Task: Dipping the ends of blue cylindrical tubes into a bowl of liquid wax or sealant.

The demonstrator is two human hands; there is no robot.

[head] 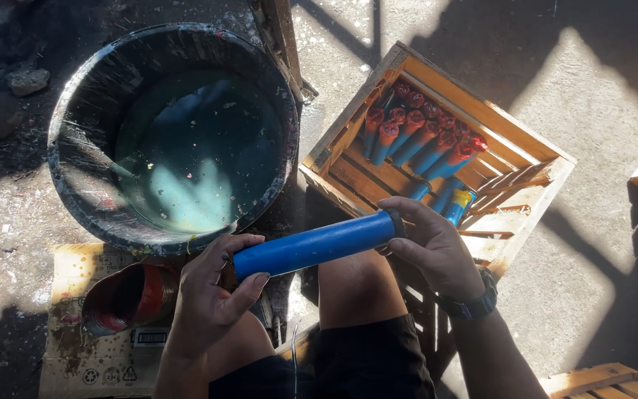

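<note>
Down low in view, blue tube (315,246) held level between both hands, over the bare knee (354,284). Left hand (212,295) clasped round the tube's 8 o'clock end, thumb under, fingers curled over the top. Right hand (433,247) gripping the 2 o'clock end, fingertips wrapped about the dark cap, black watch (474,303) on the wrist.

Up at 11 o'clock from the tube, big black tub (94,111) on the ground, splashed with paint, filled with teal liquid, partly in sun. At 8 o'clock from the left hand, red can (131,295) lying on its side on a stained sheet of cardboard (83,362), open mouth turned toward 7 o'clock.

At 1 o'clock from the tube, slatted wooden crate (515,144), holding a row of more blue tubes with red tops (422,133), leaning side by side, plus one with a yellow end near the crate's 6 o'clock corner. Further crates just cut by the frame at 3 and 5 o'clock
</note>
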